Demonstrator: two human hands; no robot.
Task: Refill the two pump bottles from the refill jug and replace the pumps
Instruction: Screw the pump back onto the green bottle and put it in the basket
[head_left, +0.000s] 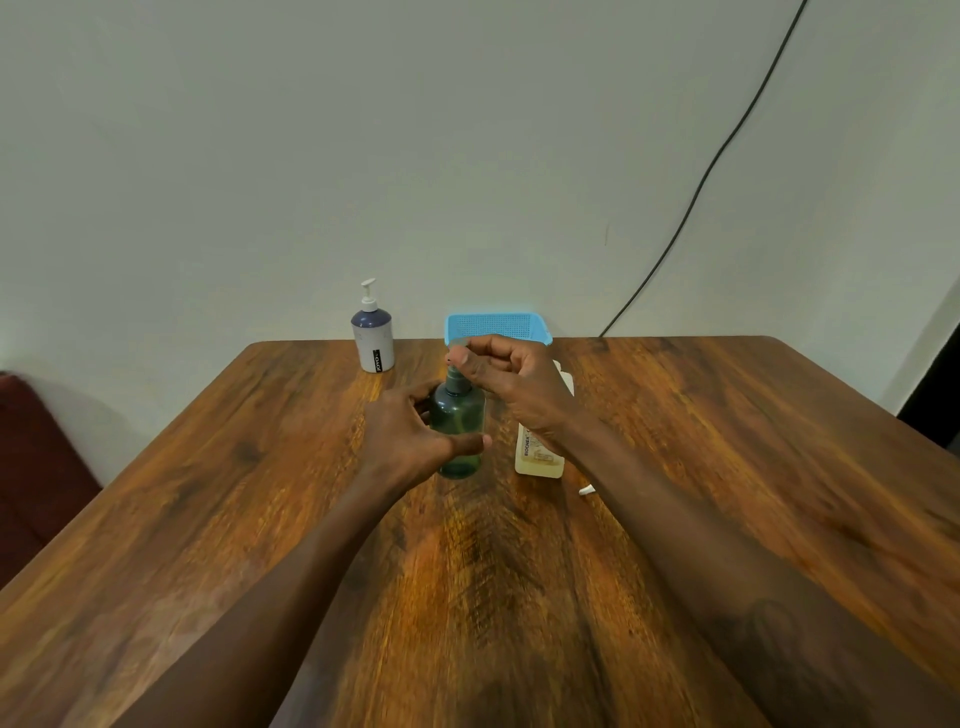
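Observation:
A translucent green pump bottle stands upright in the middle of the wooden table. My left hand is wrapped around its body. My right hand pinches the grey pump head at the bottle's top with fingers closed. Behind my right wrist stands the pale yellow refill jug, partly hidden. A white and navy pump bottle with its white pump on stands at the far edge, left of centre.
A blue perforated basket sits at the far table edge behind my hands. A small white piece lies by my right forearm. A black cable runs down the wall. A dark red seat is at the left.

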